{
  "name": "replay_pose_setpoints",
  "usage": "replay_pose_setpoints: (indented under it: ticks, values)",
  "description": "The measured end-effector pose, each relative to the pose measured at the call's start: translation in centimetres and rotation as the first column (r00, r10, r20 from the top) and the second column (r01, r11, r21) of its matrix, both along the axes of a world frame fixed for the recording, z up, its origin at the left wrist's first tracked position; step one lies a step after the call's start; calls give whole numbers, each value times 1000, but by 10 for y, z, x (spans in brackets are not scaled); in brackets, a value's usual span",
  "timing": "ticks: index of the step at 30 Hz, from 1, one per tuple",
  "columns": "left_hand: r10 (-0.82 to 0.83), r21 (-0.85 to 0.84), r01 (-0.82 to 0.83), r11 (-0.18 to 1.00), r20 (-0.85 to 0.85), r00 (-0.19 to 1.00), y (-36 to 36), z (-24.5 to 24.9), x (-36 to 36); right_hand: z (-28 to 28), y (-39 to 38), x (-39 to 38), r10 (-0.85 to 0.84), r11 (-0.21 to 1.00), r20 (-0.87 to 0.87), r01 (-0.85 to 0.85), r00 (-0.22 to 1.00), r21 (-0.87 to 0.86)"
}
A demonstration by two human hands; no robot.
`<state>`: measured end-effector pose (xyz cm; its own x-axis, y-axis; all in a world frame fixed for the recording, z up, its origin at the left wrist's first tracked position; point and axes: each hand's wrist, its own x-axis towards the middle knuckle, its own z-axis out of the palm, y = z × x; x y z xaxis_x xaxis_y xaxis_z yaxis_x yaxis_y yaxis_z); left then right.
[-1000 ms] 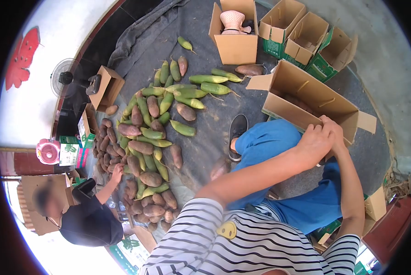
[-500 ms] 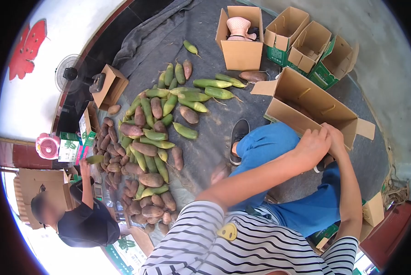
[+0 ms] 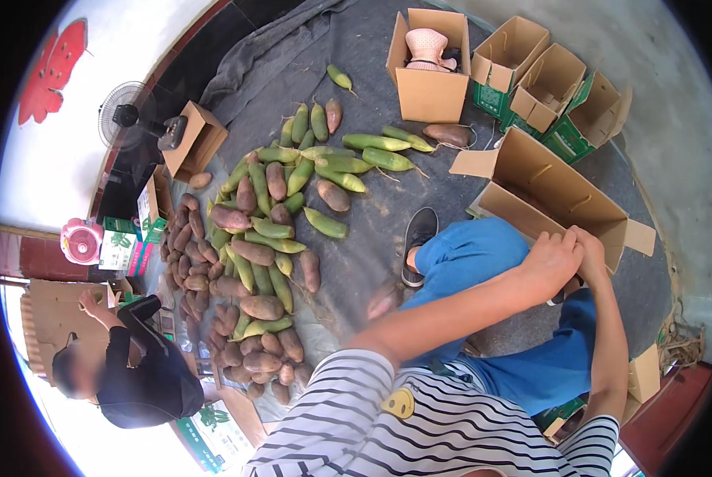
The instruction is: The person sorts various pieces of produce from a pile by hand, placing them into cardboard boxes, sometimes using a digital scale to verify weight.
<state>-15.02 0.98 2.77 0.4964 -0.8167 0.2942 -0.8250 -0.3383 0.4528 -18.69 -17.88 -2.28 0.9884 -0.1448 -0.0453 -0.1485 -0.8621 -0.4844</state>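
Note:
At the near edge of a long open cardboard box (image 3: 566, 179), my left hand (image 3: 553, 261) and my right hand (image 3: 590, 253) meet. Both have curled fingers pressed close together, with the knuckles hiding whatever lies between them. Yellow cord handles (image 3: 580, 193) show on the box's far inner wall, and its end flaps stick outward. My blue-trousered knee (image 3: 479, 242) touches or nearly touches the box's left side.
Green radishes (image 3: 324, 224) and reddish-brown tubers (image 3: 262, 306) are heaped on a dark ground sheet (image 3: 372, 238). Several open boxes (image 3: 511, 48) line the wall; another box (image 3: 431, 94) holds a pink dotted item (image 3: 426, 46). A co-worker (image 3: 145, 370) sits left beside a fan (image 3: 125, 116).
My hands stay together at the box edge, with only slight finger movement. The co-worker's hand has moved from the heap, carrying a green radish, toward a cardboard box. The view has shifted slightly.

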Motion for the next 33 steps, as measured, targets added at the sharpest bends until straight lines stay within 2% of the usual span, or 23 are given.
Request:
replay_pose_setpoints:
  ticks: [4, 8, 10, 11, 13, 14, 16, 19, 20, 22, 23, 25, 26, 28, 29, 30, 33]
  values:
    - [4, 47, -5, 999, 20, 1000, 1, 3, -1, 6, 5, 1, -49, 996, -52, 52, 997, 67]
    - [16, -103, -20, 995, -37, 999, -8, -4, -6, 3, 0, -3, 9, 999, -87, -5, 996, 49]
    - [20, -137, -30, 990, -71, 997, -4, 2, -2, 22, -6, -9, 72, 994, -33, -75, 997, -86]
    - [31, -94, -37, 995, -57, 998, -2, 2, 2, 31, 0, -2, 138, 981, 0, -136, 990, -141]
    - [53, -8, -53, 999, -59, 997, -1, 4, 0, 58, -7, -4, 19, 989, 149, 3, 989, -147]
    - [50, 5, -50, 999, -48, 998, 2, 5, 1, 68, -9, -5, -64, 983, 383, 124, 922, -135]
    - [40, -3, -40, 999, -26, 999, 6, 8, 1, 121, 12, -8, -13, 940, 683, 241, 731, -241]
    - [35, -22, -35, 999, 6, 999, 5, 9, 1, 158, 22, -20, 369, 788, 795, 291, 482, -543]
    - [43, -30, -43, 999, 14, 999, 6, 9, 1, 178, 30, -19, 346, 857, 887, 282, 305, -431]
    - [47, -46, -47, 998, -3, 999, 5, 9, 2, 195, 51, -20, 268, 919, 950, 254, 158, -301]
    - [50, -54, -50, 997, -13, 999, 5, 8, 2, 192, 59, -35, 235, 922, 952, 267, 197, -282]
    - [50, -76, -53, 996, -36, 998, 4, 6, 3, 198, 76, -48, 312, 916, 886, 137, 343, -376]
    - [53, -84, -57, 995, -51, 997, 4, 5, 3, 206, 82, -52, 427, 885, 796, -19, 428, -464]
    - [73, -101, -77, 992, -38, 997, 2, 1, 2, 212, 106, -44, 436, 899, 760, -183, 482, -399]
    - [76, -110, -79, 991, -32, 997, 1, -1, 2, 220, 120, -40, 353, 934, 786, -135, 507, -332]
    - [84, -75, -84, 994, -12, 996, 1, -1, 0, 227, 125, -35, 296, 952, 823, -82, 485, -294]
    - [82, -6, -82, 997, 24, 996, -3, 1, -1, 245, 120, -31, 260, 964, 919, -28, 295, -264]
